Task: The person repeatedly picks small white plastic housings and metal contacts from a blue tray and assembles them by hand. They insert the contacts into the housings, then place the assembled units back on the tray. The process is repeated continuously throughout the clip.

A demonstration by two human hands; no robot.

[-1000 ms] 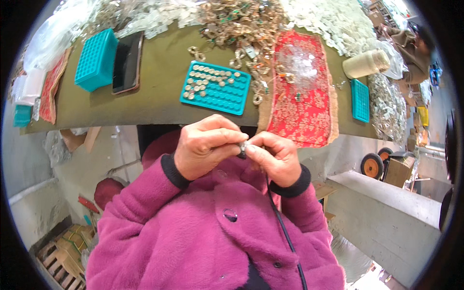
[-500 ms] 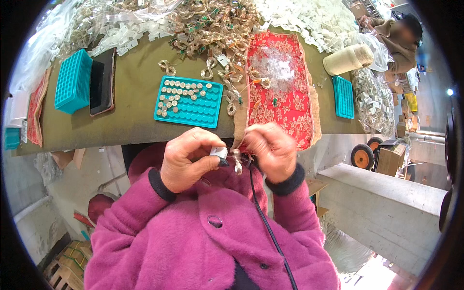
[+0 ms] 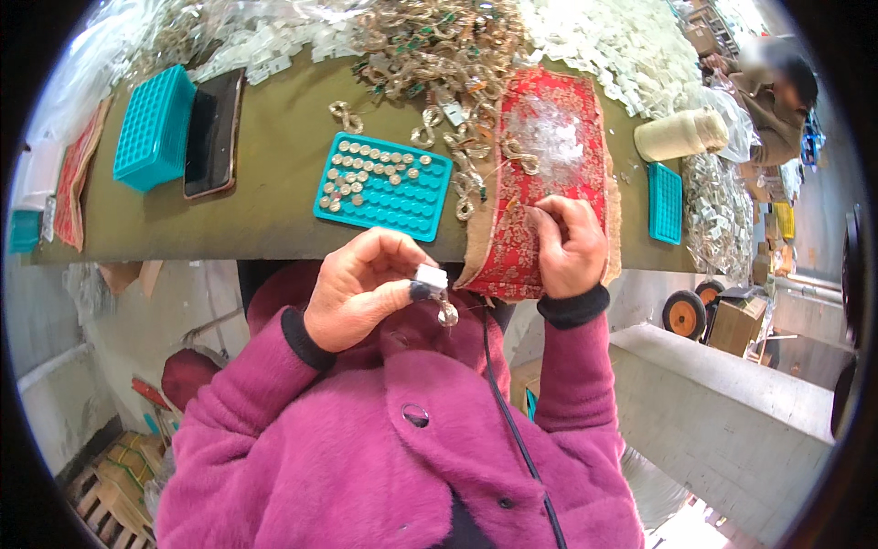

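Note:
My left hand [image 3: 361, 288] grips a small white plastic casing [image 3: 431, 276] between thumb and fingers, in front of my chest. Below the casing dangles a small coil of clear wire [image 3: 447, 315]. The thumb tip looks black. My right hand [image 3: 572, 247] rests over the red flowered cloth [image 3: 512, 265], its thumb and forefinger pinched together. What they hold, if anything, is too small to make out. Left of the cloth lies a teal tray [image 3: 421, 206] of round pockets, partly filled with silvery discs [image 3: 361, 166].
At the back are heaps of coiled wires [image 3: 430, 55] and white plastic pieces [image 3: 613, 55]. Stacked teal trays [image 3: 151, 128] stand left beside a dark flat tablet-like device [image 3: 215, 133]. To the right are a cream cylinder [image 3: 681, 134], another teal tray [image 3: 666, 203] and a seated person [image 3: 777, 101].
My right hand has moved away from the casing, out to the right and onto the red cloth. The left hand still holds the casing with its wire coil. The view has shifted slightly.

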